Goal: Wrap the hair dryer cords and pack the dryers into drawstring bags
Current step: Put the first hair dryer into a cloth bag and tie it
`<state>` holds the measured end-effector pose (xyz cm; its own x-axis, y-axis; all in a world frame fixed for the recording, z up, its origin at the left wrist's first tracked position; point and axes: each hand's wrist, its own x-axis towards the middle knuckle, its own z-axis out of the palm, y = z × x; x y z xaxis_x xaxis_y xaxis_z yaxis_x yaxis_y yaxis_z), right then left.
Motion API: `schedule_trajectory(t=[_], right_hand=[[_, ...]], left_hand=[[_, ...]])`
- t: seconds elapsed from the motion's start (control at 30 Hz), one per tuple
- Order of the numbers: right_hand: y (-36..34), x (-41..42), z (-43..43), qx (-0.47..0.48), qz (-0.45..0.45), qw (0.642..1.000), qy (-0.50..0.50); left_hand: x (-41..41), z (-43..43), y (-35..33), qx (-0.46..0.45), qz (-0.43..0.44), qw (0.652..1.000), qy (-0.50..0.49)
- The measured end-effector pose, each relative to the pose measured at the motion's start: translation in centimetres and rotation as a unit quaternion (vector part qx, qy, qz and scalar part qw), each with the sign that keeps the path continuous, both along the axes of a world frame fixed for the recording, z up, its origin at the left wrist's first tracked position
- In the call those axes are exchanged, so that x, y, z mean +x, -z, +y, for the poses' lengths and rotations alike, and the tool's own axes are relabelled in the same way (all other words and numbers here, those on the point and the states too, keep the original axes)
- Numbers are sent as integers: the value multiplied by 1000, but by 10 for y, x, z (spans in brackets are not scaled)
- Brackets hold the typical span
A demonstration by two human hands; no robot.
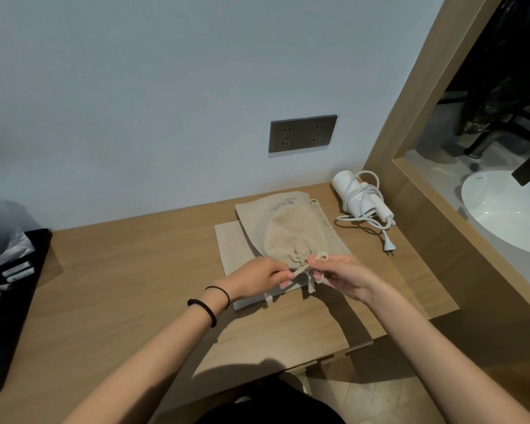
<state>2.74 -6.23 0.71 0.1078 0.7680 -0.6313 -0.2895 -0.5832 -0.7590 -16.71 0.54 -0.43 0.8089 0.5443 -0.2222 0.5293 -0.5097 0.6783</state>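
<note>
Cord-wrapped dryer (pixel 361 198) lying right of bag (pixel 283 232); bag mouth pointing toward person; left hand (pixel 259 278), right hand (pixel 344 278) fingers pinching drawstring (pixel 300 270).

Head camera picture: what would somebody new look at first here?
Probably the two hands in the middle: the left hand and right hand pinch the drawstring at the gathered mouth of a bulging beige bag, which lies on flat bags on the wooden desk. Next, the white hair dryer at the back right, its cord looped around it and the plug trailing toward the front.
</note>
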Motion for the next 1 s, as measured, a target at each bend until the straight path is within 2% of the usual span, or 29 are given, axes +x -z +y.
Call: schedule_trajectory(t=[0.1, 0.17, 0.23, 0.33, 0.5, 0.73, 0.87, 1.0], right_hand=[[2, -3, -3, 44, -142, 988, -46], [4, -3, -4, 103, -282, 950, -84], [8, 0, -4, 140, -351, 919, -110], [8, 5, -5, 161, -378, 905, -108], [2, 4, -1, 209, -435, 870, -102], [-2, 12, 6, 240, -553, 791, -106], [4, 6, 9, 271, -553, 785, -64], [3, 1, 12, 308, -531, 790, -6]], left_hand=[[-1, -2, 7, 8, 30, 999, 20], [-1, -4, 10, 59, 39, 997, 25], [2, -2, 9, 140, 5, 990, -7], [14, 12, -2, 155, -81, 983, -52], [51, 25, -14, 30, -28, 999, -11], [66, 26, -1, -52, -75, 991, -93], [64, 29, -2, -122, -84, 981, -125], [60, 31, -6, -118, -87, 985, -88]])
